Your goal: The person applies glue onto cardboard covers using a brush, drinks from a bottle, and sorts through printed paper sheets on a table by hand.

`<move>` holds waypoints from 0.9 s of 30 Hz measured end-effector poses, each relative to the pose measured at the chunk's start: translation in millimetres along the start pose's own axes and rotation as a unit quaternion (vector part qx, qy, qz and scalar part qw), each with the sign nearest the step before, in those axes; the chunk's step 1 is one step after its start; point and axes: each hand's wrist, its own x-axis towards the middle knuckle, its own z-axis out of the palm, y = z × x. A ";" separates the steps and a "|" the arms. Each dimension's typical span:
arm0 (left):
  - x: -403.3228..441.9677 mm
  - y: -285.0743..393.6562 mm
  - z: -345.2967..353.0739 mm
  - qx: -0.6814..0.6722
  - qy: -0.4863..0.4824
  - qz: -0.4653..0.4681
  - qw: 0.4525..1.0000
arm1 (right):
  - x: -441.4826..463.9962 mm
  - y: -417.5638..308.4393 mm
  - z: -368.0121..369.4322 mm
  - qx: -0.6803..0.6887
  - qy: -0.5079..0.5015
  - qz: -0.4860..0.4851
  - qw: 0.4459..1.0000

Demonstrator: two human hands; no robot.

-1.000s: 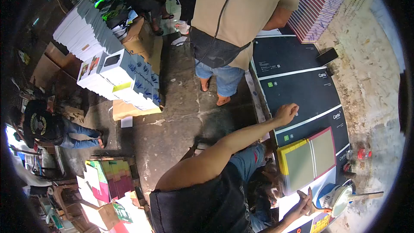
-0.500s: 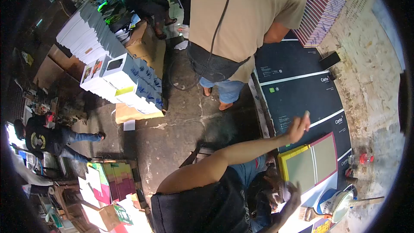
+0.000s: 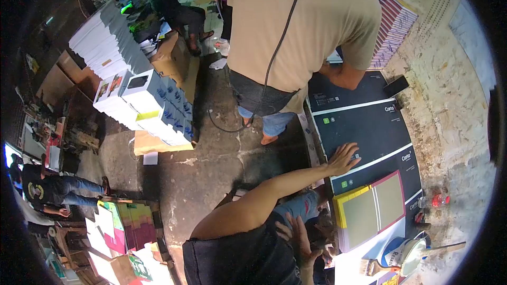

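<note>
My left hand (image 3: 343,159) is stretched out over the black board-covered table (image 3: 364,124), fingers extended, holding nothing. Whether it touches the surface I cannot tell. My right hand (image 3: 299,240) is near the front of my black shirt, its fingers apart with nothing visible in them. Between the hands, on the table's near side, lies a stack of book covers (image 3: 390,200), the top one showing grey boards, a white strip down the middle and a magenta border. Yellow sheets (image 3: 351,199) show along its left edge.
A glue bucket (image 3: 414,258) stands by the wall, a brush (image 3: 372,267) beside it. A red-capped bottle (image 3: 434,200) lies nearby. A co-worker in a tan shirt (image 3: 301,37) stands at the table near stacked books (image 3: 393,26). White boxes (image 3: 153,100) stand across the aisle.
My left hand has moved left and lower over the black table. My right hand has drawn back from beside the book covers toward my shirt. The co-worker's arm has moved over the table.
</note>
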 end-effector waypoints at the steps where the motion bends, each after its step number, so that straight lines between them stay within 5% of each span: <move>1: -2.1 -0.5 1.3 0.015 0.008 0.006 1.000 | -2.7 0.2 3.4 0.011 -0.001 -0.012 1.000; 27: -11.3 0.2 5.3 0.076 -0.060 -0.032 0.995 | 6.0 15.0 -13.7 0.010 0.001 0.015 1.000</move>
